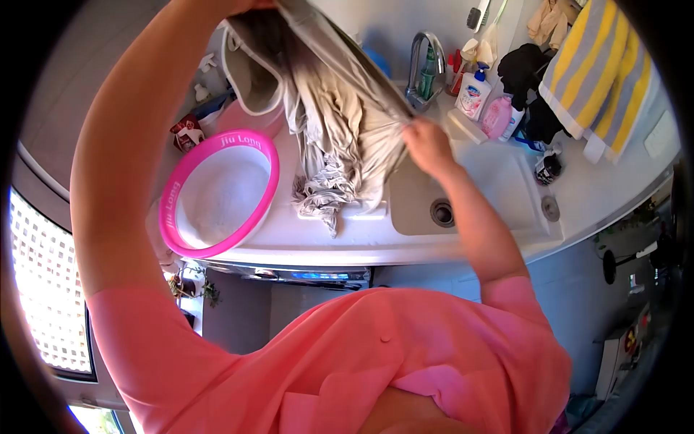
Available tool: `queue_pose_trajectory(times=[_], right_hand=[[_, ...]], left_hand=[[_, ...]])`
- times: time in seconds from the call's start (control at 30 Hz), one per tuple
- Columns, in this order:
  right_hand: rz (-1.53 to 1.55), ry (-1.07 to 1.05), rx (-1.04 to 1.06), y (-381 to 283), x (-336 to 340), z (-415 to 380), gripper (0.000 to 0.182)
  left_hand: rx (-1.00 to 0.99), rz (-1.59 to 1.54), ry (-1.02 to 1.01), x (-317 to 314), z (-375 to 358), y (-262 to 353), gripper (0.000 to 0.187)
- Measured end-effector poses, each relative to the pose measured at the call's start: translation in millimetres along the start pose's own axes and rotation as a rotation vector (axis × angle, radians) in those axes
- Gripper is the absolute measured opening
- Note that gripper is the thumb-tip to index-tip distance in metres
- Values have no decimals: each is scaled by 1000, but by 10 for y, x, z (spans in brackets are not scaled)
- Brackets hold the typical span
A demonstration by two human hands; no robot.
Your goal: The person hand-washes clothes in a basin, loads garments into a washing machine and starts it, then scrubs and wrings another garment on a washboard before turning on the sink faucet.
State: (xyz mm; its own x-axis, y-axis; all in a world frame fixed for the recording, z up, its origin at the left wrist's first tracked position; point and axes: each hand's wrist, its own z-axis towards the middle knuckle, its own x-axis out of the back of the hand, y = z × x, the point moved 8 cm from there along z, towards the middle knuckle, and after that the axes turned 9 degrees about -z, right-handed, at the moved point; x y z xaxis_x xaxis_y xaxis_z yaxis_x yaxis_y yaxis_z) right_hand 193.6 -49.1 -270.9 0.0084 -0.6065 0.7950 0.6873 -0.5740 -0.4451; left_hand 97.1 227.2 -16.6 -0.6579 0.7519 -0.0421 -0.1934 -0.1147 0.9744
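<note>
A wet, crumpled beige garment (340,123) is stretched over the counter, its lower end bunched on the ledge beside the sink. My left hand (253,4) is raised at the top edge of the view, mostly cut off, and grips the garment's upper part. Lower and to the right, my right hand (428,147) is closed on the garment's side edge and pulls the cloth taut. Left of the cloth stands a white basin with a pink rim (273,170), holding whitish water.
The sink basin (499,181) with its drain lies at the right, below a chrome faucet (416,61). Behind it are a soap pump bottle (473,92), a pink bottle (497,118) and dark cloths (522,72). A striped towel (596,69) hangs at the far right.
</note>
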Motion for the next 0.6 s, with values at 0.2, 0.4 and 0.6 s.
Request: queue_pose_trajectory(times=[0.2,0.4,0.6], right_hand=[[752,49,-138,165,1017,428,39],[1023,165,-151,-194,1537,686,42],[606,230,15,-484,1994,853,38]], left_hand=[[184,148,-85,566,10,-576,17],[236,236,-172,650,95,-612,35],[371,364,-176,681,-45,-762,39]])
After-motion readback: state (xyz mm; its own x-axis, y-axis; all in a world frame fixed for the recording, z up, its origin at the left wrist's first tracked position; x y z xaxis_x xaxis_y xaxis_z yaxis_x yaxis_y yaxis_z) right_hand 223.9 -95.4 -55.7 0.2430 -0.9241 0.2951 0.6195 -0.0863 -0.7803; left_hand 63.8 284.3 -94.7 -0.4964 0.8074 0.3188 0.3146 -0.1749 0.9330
